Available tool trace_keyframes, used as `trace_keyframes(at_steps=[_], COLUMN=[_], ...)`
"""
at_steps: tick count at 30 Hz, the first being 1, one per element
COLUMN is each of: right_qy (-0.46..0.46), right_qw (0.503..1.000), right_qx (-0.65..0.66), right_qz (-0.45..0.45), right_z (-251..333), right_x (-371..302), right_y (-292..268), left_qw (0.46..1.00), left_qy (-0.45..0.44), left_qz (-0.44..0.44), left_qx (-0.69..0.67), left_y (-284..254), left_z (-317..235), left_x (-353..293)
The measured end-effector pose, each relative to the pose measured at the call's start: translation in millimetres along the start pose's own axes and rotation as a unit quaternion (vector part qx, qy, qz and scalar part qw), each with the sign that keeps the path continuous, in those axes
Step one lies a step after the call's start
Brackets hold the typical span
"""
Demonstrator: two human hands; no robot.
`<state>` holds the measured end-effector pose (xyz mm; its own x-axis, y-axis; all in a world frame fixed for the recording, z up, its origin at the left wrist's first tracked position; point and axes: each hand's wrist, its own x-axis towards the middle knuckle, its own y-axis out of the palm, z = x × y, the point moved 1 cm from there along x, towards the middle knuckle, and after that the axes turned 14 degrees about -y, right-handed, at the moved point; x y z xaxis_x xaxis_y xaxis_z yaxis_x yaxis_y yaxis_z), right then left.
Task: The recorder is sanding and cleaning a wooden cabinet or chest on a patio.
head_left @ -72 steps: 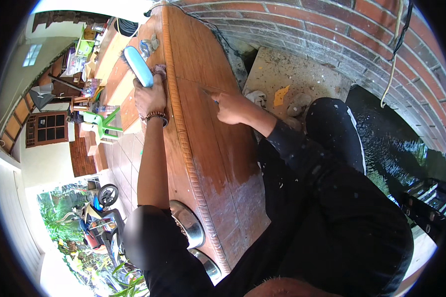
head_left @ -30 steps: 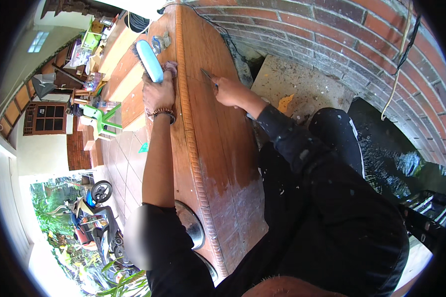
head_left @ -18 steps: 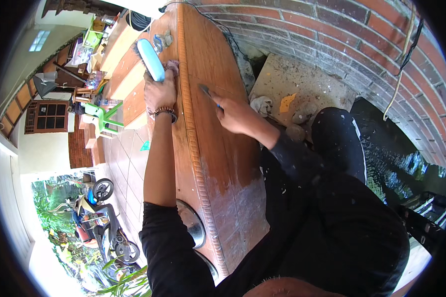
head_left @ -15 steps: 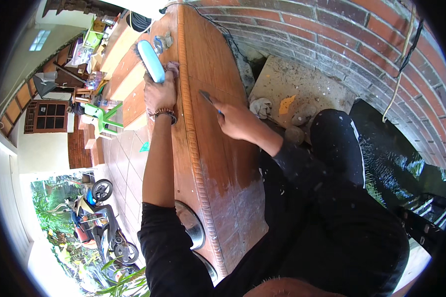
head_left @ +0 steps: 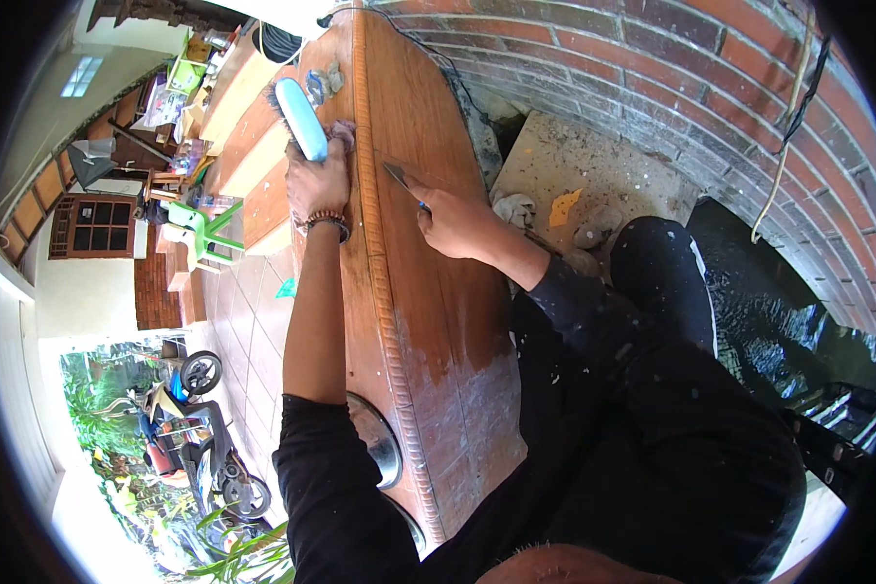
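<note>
My left hand [head_left: 318, 185] is closed around a light-blue scrub brush [head_left: 302, 119] with dark bristles, resting at the edge of a brown wooden panel [head_left: 419, 107]. A pinkish crumpled rag [head_left: 342, 134] shows beside those fingers; whether they also grip it I cannot tell. My right hand [head_left: 450, 222] grips a small scraper [head_left: 396, 174], its grey blade at the wood close to the rope-carved trim [head_left: 370, 214]. Most of the scraper's handle is hidden in the fingers. Lower down, the panel has a pale, whitish worn patch [head_left: 467, 419].
A brick wall [head_left: 642, 88] rises at right, above dark water [head_left: 759, 292]. By my knee lies a dirty slab [head_left: 594, 161] with a grey rag [head_left: 514, 209]. Round metal-rimmed pieces [head_left: 384, 448] sit by the panel's left edge. A green chair [head_left: 204, 229] and motorcycle [head_left: 209, 448] stand left.
My right hand has shifted slightly up and left with the scraper, bringing the blade nearer the carved trim. My left hand and the brush have barely moved.
</note>
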<state>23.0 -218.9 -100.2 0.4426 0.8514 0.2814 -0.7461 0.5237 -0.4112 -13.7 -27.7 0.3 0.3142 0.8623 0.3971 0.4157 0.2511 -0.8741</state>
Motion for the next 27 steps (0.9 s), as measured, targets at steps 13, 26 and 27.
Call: trace_keyframes(at_steps=[13,26,27], right_qy=[-0.006,0.083,0.087], right_qw=[0.999,0.993,0.992], right_qx=[0.017,0.079,0.080], right_qz=[-0.045,-0.038,-0.036], right_z=[8,-64,-63], right_x=[-18,-29,-34], right_y=[5,31,31], left_qw=[0.999,0.999,0.999], left_qy=[-0.008,0.006,0.006], left_qz=[0.027,0.040,0.044], left_qx=[-0.023,-0.034,-0.032], left_y=[1,12,16], left_z=[-8,-23,-16], left_x=[-4,-7,-8])
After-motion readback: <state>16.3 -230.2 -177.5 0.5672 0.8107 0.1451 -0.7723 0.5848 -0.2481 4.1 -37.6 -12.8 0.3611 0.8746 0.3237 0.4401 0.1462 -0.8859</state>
